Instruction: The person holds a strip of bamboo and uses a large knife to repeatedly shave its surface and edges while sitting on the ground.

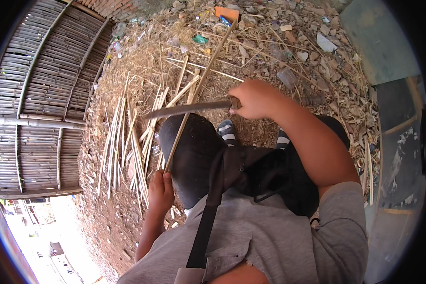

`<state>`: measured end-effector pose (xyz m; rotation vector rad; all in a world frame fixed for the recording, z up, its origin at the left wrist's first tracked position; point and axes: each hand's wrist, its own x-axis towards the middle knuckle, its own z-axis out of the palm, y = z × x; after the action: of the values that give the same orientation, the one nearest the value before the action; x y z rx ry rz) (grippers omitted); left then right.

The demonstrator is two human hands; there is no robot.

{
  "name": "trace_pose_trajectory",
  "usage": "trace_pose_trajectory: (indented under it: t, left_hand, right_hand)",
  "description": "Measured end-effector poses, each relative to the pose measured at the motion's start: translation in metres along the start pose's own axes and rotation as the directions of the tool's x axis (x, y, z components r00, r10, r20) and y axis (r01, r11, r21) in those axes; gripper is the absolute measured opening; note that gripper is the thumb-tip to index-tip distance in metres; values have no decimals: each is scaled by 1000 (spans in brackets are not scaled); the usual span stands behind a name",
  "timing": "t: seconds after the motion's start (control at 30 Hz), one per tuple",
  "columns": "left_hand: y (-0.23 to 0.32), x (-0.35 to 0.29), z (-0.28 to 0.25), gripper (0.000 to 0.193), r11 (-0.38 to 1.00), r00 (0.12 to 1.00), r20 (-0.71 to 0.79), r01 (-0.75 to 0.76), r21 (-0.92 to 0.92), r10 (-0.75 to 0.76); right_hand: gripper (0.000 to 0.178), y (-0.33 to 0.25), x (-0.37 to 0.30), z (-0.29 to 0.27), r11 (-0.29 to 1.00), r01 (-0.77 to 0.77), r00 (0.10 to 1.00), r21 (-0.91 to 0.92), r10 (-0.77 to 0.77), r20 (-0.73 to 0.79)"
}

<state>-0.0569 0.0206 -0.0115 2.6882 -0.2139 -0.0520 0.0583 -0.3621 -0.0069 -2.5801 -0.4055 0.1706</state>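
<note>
My left hand (161,189) is closed around the near end of a long bamboo strip (208,73), low beside my left knee. The strip slants up and away to the right across the knee. My right hand (253,99) grips the handle of a machete (189,108), whose dark, slightly curved blade points left. The blade crosses the strip just above my knee; whether its edge bites into the bamboo I cannot tell. Most of the handle is hidden in my fist. Several pale split bamboo strips (139,161) lie in a loose pile on the ground to the left.
A bamboo slat wall (42,71) stands at the left. Straw, broken stones and litter cover the ground ahead, with an orange piece (226,13) at the far side. Grey-green panels (381,42) stand at the right. My sandalled feet (227,132) are between the knees.
</note>
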Motion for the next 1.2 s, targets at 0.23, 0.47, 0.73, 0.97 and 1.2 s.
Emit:
trace_pose_trajectory:
  t: [0.23,0.47,0.73,0.97,1.2]
  left_hand:
    - [0,7,-6,33,999,997,53,54,-6,-54]
    - [-7,10,2,39,997,995,101,-19,71,12]
    - [-6,14,-7,37,997,982,185,-56,59,44]
    - [-8,14,5,37,979,994,81,-84,185,70]
    - [-6,12,6,37,984,993,101,-71,165,55]
  right_hand:
    - [28,5,1,-11,998,-68,997,4,68,45]
    - [31,15,6,13,992,-4,990,125,-13,138]
    - [33,5,7,19,999,47,996,-14,-45,76]
    - [31,42,19,0,965,-214,972,151,196,127]
    - [30,13,9,7,1000,8,983,-16,-5,184]
